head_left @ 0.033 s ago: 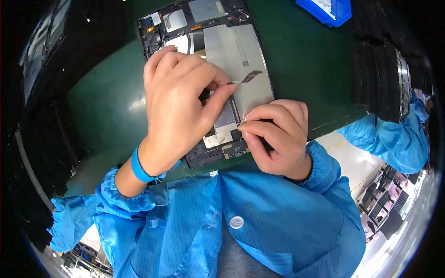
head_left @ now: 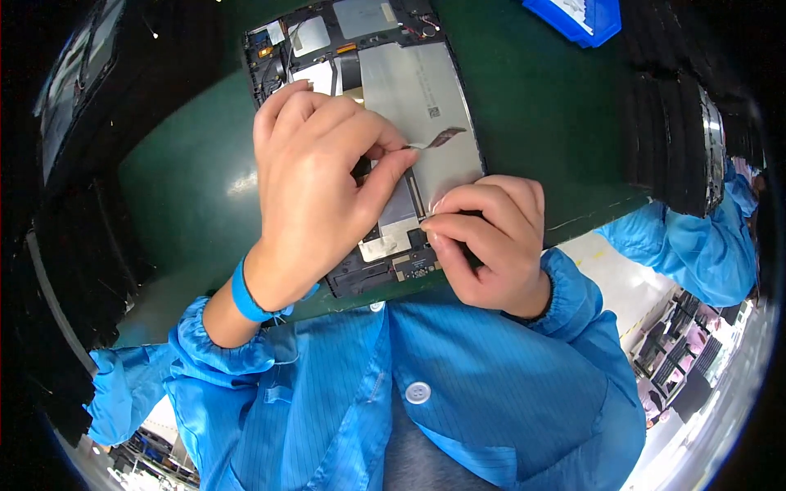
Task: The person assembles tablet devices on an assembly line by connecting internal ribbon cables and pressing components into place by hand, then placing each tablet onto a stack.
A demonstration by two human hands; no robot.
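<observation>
An opened tablet (head_left: 352, 282) lies lengthwise in front of me, its inside facing up, with a large silver-grey battery (head_left: 409, 82) on its right side. My left hand (head_left: 315, 168) reaches over the tablet's left part, thumb and forefinger pinched on a thin strip with a dark, curled end (head_left: 446, 137) that stands out over the battery. At the battery's lower edge, my right hand (head_left: 491, 237) has its thumb and forefinger pressed together beside a narrow dark flat cable (head_left: 417, 195). What those fingertips hold is too small to tell. My left palm hides part of the tablet's middle.
The tablet rests on a dark green work surface (head_left: 184, 196). A blue bin (head_left: 602, 31) with white contents stands at the far right. Black stacked racks (head_left: 675, 139) rise at the right. Beyond them shows another person's blue sleeve (head_left: 684, 245).
The strip's dark end has shifted very slightly to the right. Both my hands and the tablet stay in place.
</observation>
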